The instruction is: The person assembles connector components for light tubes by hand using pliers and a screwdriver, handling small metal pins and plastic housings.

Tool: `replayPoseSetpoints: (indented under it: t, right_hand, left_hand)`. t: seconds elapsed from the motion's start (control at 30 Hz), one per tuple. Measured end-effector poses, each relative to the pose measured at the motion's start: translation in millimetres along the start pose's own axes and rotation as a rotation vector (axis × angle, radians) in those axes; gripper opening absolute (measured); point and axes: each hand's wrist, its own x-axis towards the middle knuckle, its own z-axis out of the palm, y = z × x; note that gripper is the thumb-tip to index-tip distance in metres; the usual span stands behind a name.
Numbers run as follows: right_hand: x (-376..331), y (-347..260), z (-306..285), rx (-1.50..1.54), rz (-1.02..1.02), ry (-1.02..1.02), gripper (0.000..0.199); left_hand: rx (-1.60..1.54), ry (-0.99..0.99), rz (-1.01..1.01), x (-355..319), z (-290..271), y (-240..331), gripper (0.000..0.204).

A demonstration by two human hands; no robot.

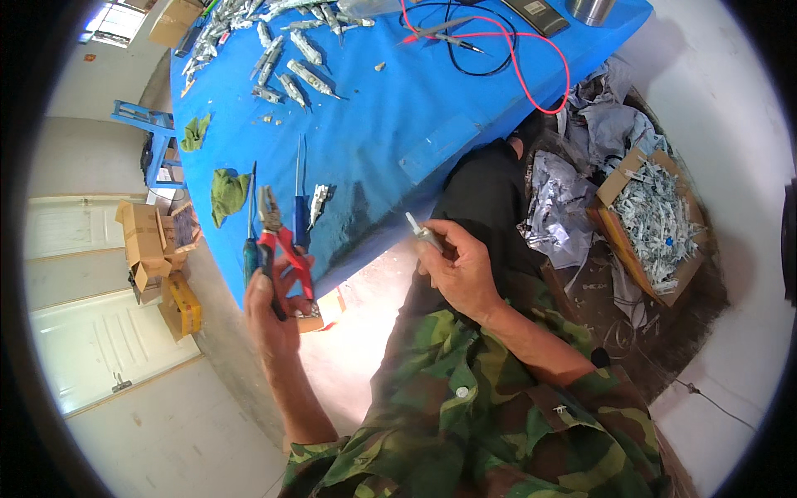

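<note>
**Pliers in one hand, a small metal part in the other, both held off the bench edge**

Seen from above, a person in a camouflage jacket sits at a blue bench [398, 116] that fills the frame from 10 to 1 o'clock. The left hand [270, 303], at about 8 o'clock from centre, is closed around the red handles of a pair of pliers [278, 241], whose jaws point up toward 12 o'clock and appear to be closed. The right hand [461, 266], near centre, pinches a small silvery metal part [423, 232] between fingertips and thumb, its tip angled toward 11 o'clock. The hands are apart; pliers and part do not touch.

Two blue-handled screwdrivers [299, 207] lie at the bench edge just beside the pliers, with another small silvery piece [320, 203] next to them. More silvery parts [290, 66] are scattered at 11 o'clock, and red and black test leads [515, 58] curl at 1 o'clock. A cardboard box of scrap pieces [656, 216] sits on the floor at 3 o'clock.

Risks, as a judgement: the part is held only by the fingertips over open floor, so a slip would drop it among the scrap. If the pliers bite close to the fingers, they could pinch them. The screwdrivers lie so near the edge that a nudge from the left hand could knock them off.
</note>
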Motion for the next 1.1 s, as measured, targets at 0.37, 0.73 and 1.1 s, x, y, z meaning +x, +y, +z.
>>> replayPoseSetpoints:
  t: [0.37,0.73,1.1]
  right_hand:
    - [0,6,0,-0.357,-0.438,0.142,0.028]
    - [-4,6,-6,-0.344,-0.428,0.074,0.032]
    - [-3,9,-7,-0.302,-0.432,0.026,0.035]
  left_hand:
    - [-0.165,-0.39,-0.373,-49,51,-25,0.07]
    - [-0.113,-0.452,-0.433,-66,34,-62,0.04]
    - [-0.049,-0.465,-0.42,-55,33,-43,0.046]
